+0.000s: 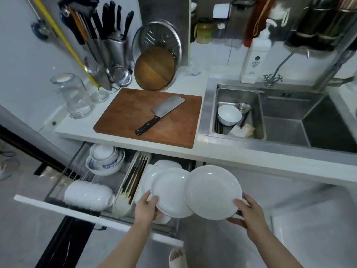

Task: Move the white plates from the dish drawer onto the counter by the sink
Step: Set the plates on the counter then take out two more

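White plates: left hand point(146, 208) grips 1 plate point(170, 192), right hand point(249, 214) another point(212, 191); keep both level rising to the counter point(222, 151) above the hands.

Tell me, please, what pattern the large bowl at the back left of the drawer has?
Blue-and-white bowl: blue motifs on white, seen in the head view.
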Motion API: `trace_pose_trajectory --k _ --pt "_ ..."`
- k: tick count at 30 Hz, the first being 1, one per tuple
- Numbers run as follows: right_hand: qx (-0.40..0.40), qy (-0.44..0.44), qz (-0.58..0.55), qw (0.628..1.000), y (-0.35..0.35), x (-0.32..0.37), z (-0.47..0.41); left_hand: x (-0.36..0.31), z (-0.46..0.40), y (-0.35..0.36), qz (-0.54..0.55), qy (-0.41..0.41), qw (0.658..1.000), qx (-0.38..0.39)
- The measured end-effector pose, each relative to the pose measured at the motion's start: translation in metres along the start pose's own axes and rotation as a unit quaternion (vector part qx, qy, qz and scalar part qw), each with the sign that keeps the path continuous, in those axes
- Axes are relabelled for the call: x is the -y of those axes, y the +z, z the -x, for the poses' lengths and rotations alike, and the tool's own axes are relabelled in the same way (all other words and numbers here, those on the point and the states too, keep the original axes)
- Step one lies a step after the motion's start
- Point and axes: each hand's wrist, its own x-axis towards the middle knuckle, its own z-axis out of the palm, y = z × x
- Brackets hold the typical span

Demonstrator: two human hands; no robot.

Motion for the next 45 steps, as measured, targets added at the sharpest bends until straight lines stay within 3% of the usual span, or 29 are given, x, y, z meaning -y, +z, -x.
trace_pose_trajectory --k 12,22,45 --pt "-0.063 -0.061 -0.108 0.990 -0.111 0.056 0.048 -0.024 0.110 0.106 0.075 0.071 0.992 0.068" --pt "-0.122 -0.128 -0.192 0.965 -0.201 0.102 0.084 -0.051 0.151 0.200 0.064 0.103 0.979 0.161" --pt "-0.294 -0.166 -0.380 0.861 -0.275 0.178 0.025 -0.160 0.090 0.422 -0.081 0.087 0.922 0.369"
